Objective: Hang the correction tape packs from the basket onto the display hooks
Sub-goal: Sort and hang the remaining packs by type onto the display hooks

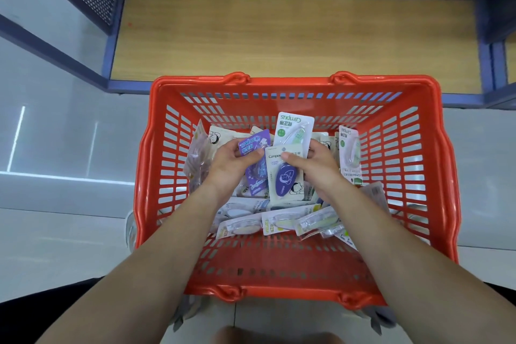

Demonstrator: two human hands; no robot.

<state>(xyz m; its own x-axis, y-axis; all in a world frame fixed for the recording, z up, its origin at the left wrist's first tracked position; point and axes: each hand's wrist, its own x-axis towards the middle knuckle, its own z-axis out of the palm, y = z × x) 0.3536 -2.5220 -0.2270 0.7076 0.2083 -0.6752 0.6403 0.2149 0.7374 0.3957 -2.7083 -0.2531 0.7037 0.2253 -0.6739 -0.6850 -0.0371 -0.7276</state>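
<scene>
Left hand (pixel 231 160) grips purple pack (pixel 252 144), right hand (pixel 317 166) white pack (pixel 284 176); fingers hidden

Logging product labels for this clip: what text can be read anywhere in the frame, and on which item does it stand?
"Campus": cream pack pinched by the right hand.
"Campus", upside down: green pack behind it.
"Campus", upside down: purple pack in the left hand.
"Campus", upside down: second green pack leaning at the basket's right wall.
Chinese characters and fine print on the packs: too small or blurred to read.
</scene>
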